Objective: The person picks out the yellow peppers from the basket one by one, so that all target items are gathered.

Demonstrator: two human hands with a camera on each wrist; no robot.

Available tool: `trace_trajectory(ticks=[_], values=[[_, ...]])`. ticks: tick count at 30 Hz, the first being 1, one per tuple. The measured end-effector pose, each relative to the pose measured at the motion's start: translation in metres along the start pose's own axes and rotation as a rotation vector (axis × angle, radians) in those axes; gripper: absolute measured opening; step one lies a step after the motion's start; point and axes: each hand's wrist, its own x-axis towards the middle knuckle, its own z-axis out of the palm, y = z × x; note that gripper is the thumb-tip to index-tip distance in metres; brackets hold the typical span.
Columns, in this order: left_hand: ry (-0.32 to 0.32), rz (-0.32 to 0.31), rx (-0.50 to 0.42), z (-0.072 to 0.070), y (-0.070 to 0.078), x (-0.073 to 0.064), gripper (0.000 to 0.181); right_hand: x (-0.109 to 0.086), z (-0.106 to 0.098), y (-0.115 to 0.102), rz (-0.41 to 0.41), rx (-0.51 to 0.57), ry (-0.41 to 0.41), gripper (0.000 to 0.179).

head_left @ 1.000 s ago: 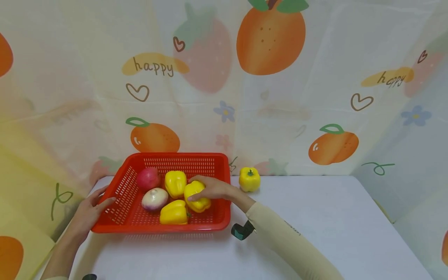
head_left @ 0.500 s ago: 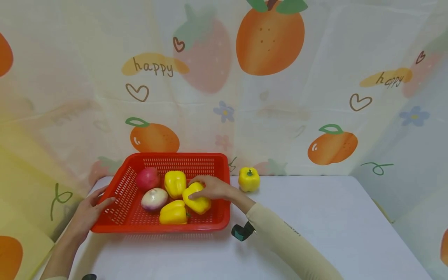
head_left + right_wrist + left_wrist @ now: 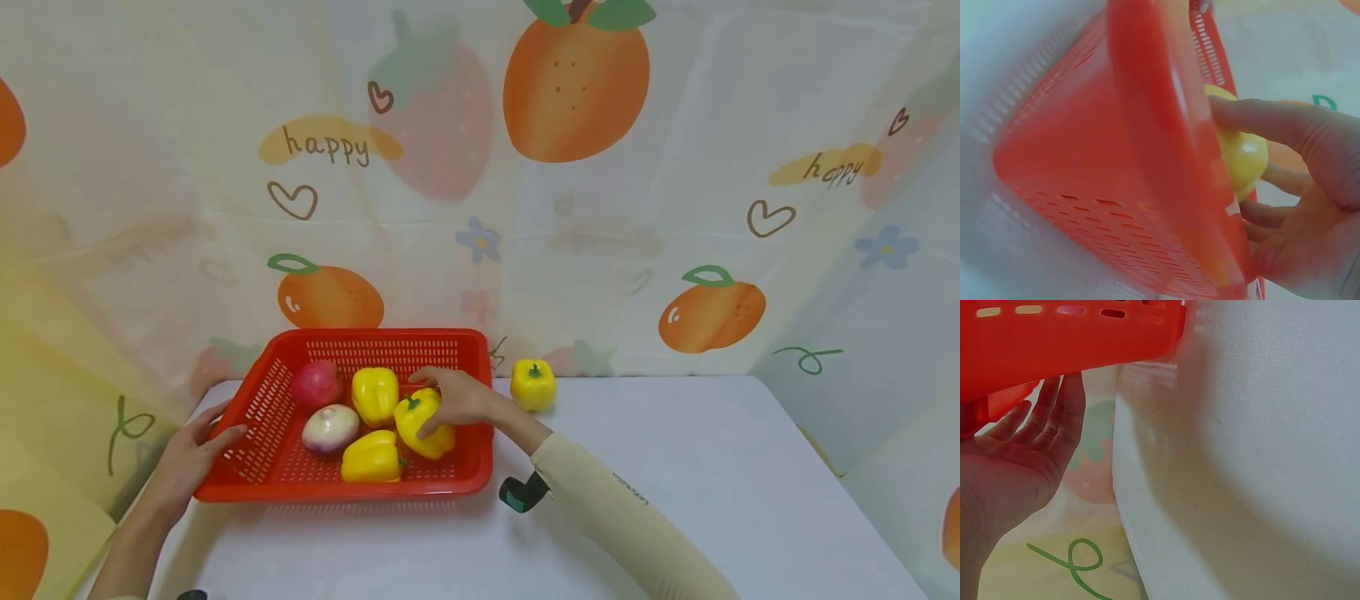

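One pepper [image 3: 411, 427] sits near the right wall of the basket [image 3: 337, 490], and in the head view the right hand [image 3: 461, 398] curls round it, thumb on its near face, fingers at its back; how firmly, I cannot tell. Smooth and tilted, it could roll into the back pepper [image 3: 375, 397] or the front pepper [image 3: 371, 458] if thumb and fingers let go unevenly. A jostle would probably nudge the turnip [image 3: 330, 429] and pink fruit [image 3: 317, 385] too. The right forearm [image 3: 607, 500] slants in across the basket's right edge; an outward swing might knock the lone pepper [image 3: 533, 385], which stands upright by the back edge of the table [image 3: 712, 450]. The left hand [image 3: 191, 454] grips the basket's left edge, thumb over the rim; a hard pull there could tip or slide the load.

The left wrist view shows that hand's fingers reaching up to the basket's underside, palm turned upward, thumb hidden; lifting from this side alone would likely tilt it.

In the right wrist view the thumb lies across the pepper while the other fingers bend beneath; the rim hides part of the contact, and dragging low over it might snag a knuckle.
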Motion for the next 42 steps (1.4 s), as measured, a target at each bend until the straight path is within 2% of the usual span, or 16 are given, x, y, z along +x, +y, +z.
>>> trace_trajectory(ticks=[6,16,24,42], values=[[0.000,0.001,-0.006,-0.001,-0.001,0.001,0.069,0.000,-0.004,-0.001,-0.027,-0.041,0.030,0.073],[0.011,0.006,-0.014,0.003,-0.003,-0.001,0.069,-0.003,-0.011,-0.003,0.004,-0.053,0.056,0.083],[-0.005,-0.020,-0.001,0.002,-0.002,0.001,0.071,-0.005,-0.020,-0.005,-0.033,-0.130,0.073,0.067],[0.010,-0.001,-0.036,0.001,-0.001,-0.001,0.068,-0.010,-0.036,-0.015,-0.072,-0.160,0.073,0.065]])
